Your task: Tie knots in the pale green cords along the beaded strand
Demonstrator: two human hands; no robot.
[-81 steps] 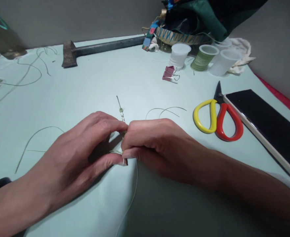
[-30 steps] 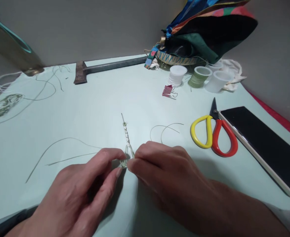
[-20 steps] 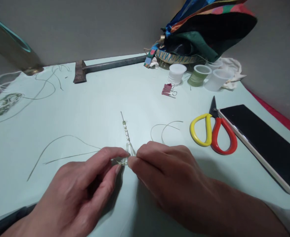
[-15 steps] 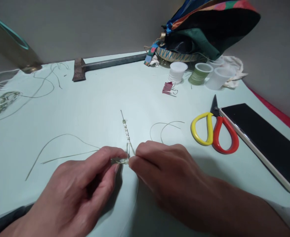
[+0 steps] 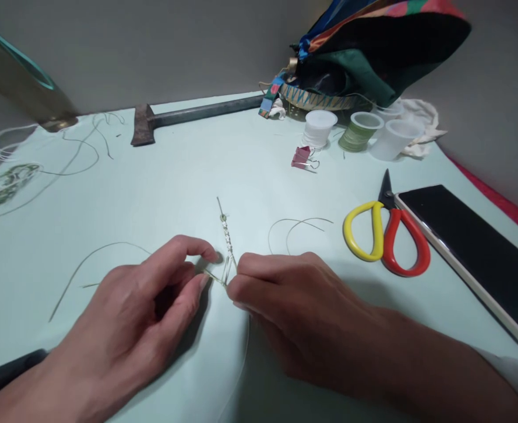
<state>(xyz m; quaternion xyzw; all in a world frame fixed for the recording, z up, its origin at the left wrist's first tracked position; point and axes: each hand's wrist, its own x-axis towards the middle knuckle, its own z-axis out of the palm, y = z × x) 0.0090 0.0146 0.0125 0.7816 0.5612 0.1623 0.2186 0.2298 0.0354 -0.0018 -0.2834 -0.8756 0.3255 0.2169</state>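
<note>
Your right hand [image 5: 289,294] has its thumb and fingertips pressed together, pinching the loose strands of a narrow knotted cord [image 5: 227,235] near the middle of the tabletop [image 5: 174,188]. Your left hand [image 5: 130,311] sits just across from it, index finger [image 5: 188,244] lifted away from the thumb [image 5: 188,299]. A green strand runs from your right fingertips to that thumb; you can't tell from here whether another finger pins it there.

The cord's finished part lies beyond your fingertips, its single tail pointing away from you, with the strands fanning out below the knots towards your right hand. A pale thread trails from under that hand towards you. Two thin loose strands [image 5: 300,222] cross each other just beyond your right knuckles, and a curved thread [image 5: 122,242] arcs out from behind your left hand.

To your right, scissors [image 5: 377,232] with one yellow and one red handle lie beside a phone [image 5: 474,258], its screen dark. Further back you have a pink binder clip [image 5: 301,157], a spool of white thread [image 5: 318,132] and a spool of green thread [image 5: 359,134]. A hammer [image 5: 206,111] lies along the back edge, and a tangle of green and white cord [image 5: 9,185] is at far left.
</note>
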